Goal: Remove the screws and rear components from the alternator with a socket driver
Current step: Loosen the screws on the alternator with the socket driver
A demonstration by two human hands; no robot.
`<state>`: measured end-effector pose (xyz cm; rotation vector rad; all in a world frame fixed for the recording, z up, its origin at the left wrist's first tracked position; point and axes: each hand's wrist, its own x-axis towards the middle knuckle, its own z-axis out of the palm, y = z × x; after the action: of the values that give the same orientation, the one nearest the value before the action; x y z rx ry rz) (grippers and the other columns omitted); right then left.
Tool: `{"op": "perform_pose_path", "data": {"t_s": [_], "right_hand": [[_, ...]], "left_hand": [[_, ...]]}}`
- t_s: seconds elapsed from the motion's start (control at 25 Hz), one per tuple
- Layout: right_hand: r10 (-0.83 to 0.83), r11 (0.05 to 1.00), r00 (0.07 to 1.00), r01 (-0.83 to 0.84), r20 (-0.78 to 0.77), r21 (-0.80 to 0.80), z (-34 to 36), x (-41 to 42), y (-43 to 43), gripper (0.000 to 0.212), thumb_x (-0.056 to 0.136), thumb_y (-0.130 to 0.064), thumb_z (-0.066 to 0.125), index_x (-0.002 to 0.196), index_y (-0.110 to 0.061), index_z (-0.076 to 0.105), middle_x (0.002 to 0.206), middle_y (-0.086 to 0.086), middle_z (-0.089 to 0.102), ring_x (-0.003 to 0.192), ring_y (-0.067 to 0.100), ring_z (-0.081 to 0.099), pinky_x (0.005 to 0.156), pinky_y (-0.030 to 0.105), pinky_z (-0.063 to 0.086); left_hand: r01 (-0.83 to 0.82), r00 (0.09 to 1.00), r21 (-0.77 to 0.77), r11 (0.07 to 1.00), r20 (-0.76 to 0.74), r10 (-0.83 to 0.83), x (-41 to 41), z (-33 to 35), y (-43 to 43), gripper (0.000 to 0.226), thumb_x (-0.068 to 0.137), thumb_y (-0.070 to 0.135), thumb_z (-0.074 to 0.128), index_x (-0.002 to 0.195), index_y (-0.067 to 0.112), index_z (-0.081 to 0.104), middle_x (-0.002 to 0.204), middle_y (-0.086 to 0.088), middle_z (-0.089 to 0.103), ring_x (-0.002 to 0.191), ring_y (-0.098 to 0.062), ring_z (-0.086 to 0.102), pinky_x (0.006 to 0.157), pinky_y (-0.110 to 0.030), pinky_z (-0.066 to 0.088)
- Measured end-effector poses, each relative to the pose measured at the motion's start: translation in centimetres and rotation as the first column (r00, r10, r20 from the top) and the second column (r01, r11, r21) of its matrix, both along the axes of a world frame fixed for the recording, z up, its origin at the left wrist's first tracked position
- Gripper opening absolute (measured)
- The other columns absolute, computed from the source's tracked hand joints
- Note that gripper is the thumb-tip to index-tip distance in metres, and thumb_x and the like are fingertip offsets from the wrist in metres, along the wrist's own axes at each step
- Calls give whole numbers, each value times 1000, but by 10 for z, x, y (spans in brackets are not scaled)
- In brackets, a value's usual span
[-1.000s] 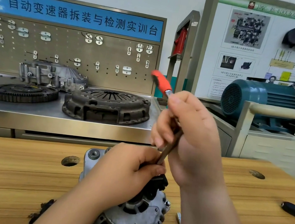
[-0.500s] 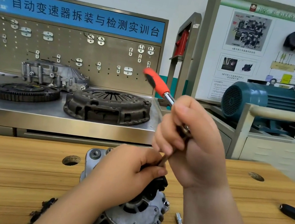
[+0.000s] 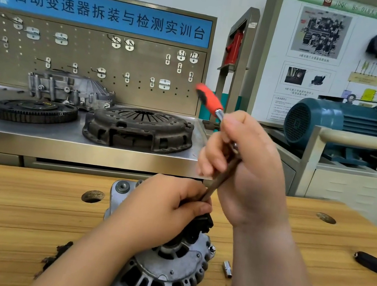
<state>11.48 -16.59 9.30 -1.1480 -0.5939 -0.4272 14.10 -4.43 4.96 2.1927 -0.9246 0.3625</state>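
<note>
A person's right hand (image 3: 247, 175) is gripping a red-handled socket driver (image 3: 209, 102) while the left hand (image 3: 160, 215) is clasping the alternator (image 3: 168, 274).

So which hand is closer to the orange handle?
Right. The right hand grips the socket driver just below its orange handle. The left hand is lower, holding the shaft's bottom end at the alternator.

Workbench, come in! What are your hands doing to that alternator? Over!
Right hand grips socket driver shaft; left hand pinches its lower end. Tip down on alternator rear, contact hidden. Loose socket beside, not in the way.
</note>
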Motion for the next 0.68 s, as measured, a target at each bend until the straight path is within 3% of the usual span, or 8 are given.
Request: {"op": "perform_pose_path", "data": {"t_s": [0.08, 0.16, 0.28, 0.36, 0.4, 0.52, 0.6, 0.68], "right_hand": [[-480, 876, 876, 481, 50, -26, -4, 3, 7, 33, 94, -17, 50, 63, -7, 42, 49, 12, 41, 47, 27, 42, 53, 37, 43], [-624, 777, 778, 628, 74, -47, -5, 5, 9, 33, 92, -22, 50, 65, -5, 41, 54, 18, 42, 52, 33, 43, 55, 40, 43], [-123, 987, 992, 124, 23, -98, 0, 0, -3, 28, 87, -17, 52, 61, -13, 42, 42, 2, 37, 40, 20, 41, 45, 30, 37], [302, 952, 953, -300, 14, -66, 4, -4, -9, 23, 82, -13, 52, 61, -16, 44, 38, -4, 36, 34, 15, 39, 43, 28, 28], [360, 932, 933, -359, 22, -54, 4, -4, -8, 22, 81, -12, 52, 61, -17, 44, 38, -4, 37, 33, 13, 39, 42, 27, 27], [-106, 994, 994, 107, 20, -25, -3, 3, 3, 26, 86, -19, 51, 61, -15, 45, 43, 4, 40, 41, 19, 42, 45, 29, 39], [-562, 827, 826, 562, 56, 16, -8, 6, 11, 29, 88, -24, 51, 64, -9, 43, 54, 19, 42, 51, 33, 43, 53, 42, 45], [-657, 754, 754, 655, 27, 54, -9, 9, 11, 31, 88, -25, 50, 65, -6, 41, 56, 20, 42, 54, 34, 44, 57, 46, 45]], "left_hand": [[-27, 999, -5, 1000, -27, 27, 1, 0, -2, 11, 87, 33, 60, 78, 29, 65, 72, 6, 67, 69, -10, 60, 68, -39, 50], [-25, 999, -17, 1000, -29, 25, 1, -1, -3, 9, 86, 33, 60, 83, 28, 68, 75, 5, 69, 73, -13, 63, 70, -40, 51], [-9, 1000, -59, 998, -19, 8, 0, -1, -1, 18, 83, 33, 66, 66, 31, 59, 61, 9, 60, 61, -10, 55, 64, -37, 48], [20, 1000, -21, 1000, -23, -21, -2, 0, 1, 28, 85, 30, 65, 62, 41, 55, 56, 16, 56, 57, -3, 50, 60, -26, 43], [23, 1000, 8, 1000, -14, -22, -3, 1, 1, 32, 86, 29, 64, 61, 46, 54, 55, 19, 54, 56, -1, 49, 58, -21, 40], [-17, 1000, 12, 1000, 0, 17, 1, 0, 0, 18, 87, 30, 61, 69, 33, 60, 65, 8, 63, 63, -6, 56, 65, -35, 48], [-27, 1000, 23, 999, -8, 27, 2, -1, -3, 12, 87, 31, 59, 85, 23, 68, 78, 1, 70, 77, -15, 63, 71, -39, 50], [-29, 1000, 33, 999, -4, 29, 3, -3, -4, 16, 87, 33, 59, 90, 22, 69, 81, 0, 70, 80, -17, 64, 73, -39, 50]]}}
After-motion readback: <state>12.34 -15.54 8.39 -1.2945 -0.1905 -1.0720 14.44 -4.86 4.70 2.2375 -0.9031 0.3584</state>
